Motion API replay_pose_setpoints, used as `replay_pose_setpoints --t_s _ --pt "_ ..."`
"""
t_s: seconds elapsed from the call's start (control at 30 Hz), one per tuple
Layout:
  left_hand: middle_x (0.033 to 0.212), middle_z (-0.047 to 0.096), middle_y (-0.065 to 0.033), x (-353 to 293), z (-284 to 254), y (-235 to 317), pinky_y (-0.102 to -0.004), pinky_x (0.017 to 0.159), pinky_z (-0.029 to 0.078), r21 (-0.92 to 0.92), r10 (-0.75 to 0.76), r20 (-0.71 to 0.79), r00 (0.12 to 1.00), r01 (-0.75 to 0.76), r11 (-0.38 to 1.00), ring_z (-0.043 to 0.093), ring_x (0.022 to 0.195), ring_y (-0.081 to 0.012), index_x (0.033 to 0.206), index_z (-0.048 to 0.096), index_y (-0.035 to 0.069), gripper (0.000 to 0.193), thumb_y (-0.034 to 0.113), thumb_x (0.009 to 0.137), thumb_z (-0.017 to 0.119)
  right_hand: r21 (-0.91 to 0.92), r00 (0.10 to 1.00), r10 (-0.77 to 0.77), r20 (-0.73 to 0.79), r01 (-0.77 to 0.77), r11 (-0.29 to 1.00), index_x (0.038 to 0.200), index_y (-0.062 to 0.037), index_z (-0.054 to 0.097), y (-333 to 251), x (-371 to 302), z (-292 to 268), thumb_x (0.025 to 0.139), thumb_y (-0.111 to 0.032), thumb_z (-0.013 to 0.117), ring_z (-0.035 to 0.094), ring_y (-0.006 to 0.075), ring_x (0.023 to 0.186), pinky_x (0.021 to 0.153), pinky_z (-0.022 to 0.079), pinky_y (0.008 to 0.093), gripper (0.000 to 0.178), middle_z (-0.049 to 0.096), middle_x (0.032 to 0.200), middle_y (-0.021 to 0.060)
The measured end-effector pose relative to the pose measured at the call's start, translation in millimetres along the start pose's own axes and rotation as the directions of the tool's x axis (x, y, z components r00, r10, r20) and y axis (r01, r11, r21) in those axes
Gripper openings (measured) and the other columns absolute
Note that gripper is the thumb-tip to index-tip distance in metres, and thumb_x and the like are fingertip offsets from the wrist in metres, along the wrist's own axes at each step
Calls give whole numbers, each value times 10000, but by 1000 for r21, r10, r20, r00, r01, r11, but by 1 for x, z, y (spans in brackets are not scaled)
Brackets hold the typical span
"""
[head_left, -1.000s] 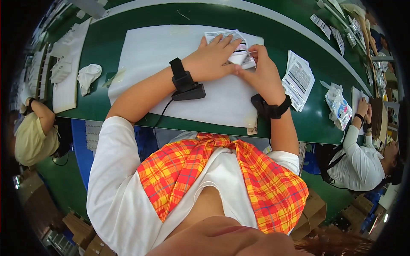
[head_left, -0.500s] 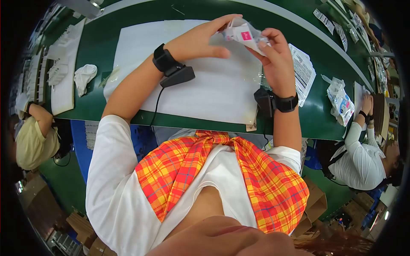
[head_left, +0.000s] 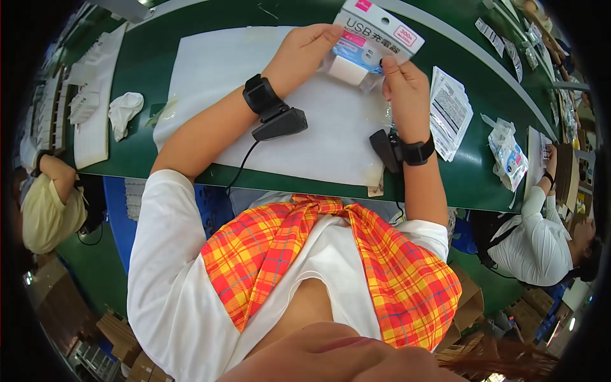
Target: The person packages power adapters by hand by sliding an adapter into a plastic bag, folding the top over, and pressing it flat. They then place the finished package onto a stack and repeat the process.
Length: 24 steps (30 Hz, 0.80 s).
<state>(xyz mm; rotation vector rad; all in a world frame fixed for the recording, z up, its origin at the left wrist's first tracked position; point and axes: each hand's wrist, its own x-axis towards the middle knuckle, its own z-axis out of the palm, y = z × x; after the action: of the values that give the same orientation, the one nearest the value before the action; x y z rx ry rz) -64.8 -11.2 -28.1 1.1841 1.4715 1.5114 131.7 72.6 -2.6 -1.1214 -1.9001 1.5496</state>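
Above the far part of the white work sheet [head_left: 318, 143], a packaged USB charger [head_left: 372, 41] is held up in both hands. Its printed card is white, pink and blue, with a hang hole at the top, and a white block shows through clear plastic at its lower end. My left hand [head_left: 302, 54] grips the package's left edge, thumb on the front. My right hand [head_left: 407, 92] pinches its lower right side, thumb in front. The fingers behind the package are mostly hidden. Each wrist wears a black strap with a small black device.
Printed sheets [head_left: 449, 114] lie stacked right of the work sheet. Beyond them is a plastic-wrapped bundle of packages [head_left: 508, 156]. A crumpled white cloth [head_left: 126, 114] lies on the green table [head_left: 149, 67] at left, near white parts on a board [head_left: 92, 140]. Other people sit at both sides.
The package has turned so its printed front faces up and shows in full. My left hand has closed onto its edge, and my right thumb now presses its lower right side.
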Motion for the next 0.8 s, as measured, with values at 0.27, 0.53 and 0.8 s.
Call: replay_pose_setpoints --t_s 0.27,0.53,0.8 --pt "880 661 -14 7 -17 -16 -352 791 430 518 155 522 839 -456 723 584 832 -199 1131 660 119 240 191 936 540 -401 564 -589 579 826 396 1067 6 656 17 24 -40 874 -104 612 644 247 961 860 494 335 226 669 1064 141" --pt "1131 597 14 -26 -3 0 -410 978 283 685 68 514 855 -457 567 466 1087 -241 1261 549 199 394 103 878 552 -677 827 -438 351 548 492 963 -20 696 -10 -42 29 789 -54 660 601 320 877 782 486 376 181 647 936 139" --pt "1183 559 10 -26 -2 -7 -411 980 306 687 118 499 858 -475 549 475 1088 -243 1227 566 205 349 139 885 562 -641 832 -412 371 550 535 911 -19 676 -6 -36 29 793 -46 645 582 307 834 741 467 385 125 608 857 133"
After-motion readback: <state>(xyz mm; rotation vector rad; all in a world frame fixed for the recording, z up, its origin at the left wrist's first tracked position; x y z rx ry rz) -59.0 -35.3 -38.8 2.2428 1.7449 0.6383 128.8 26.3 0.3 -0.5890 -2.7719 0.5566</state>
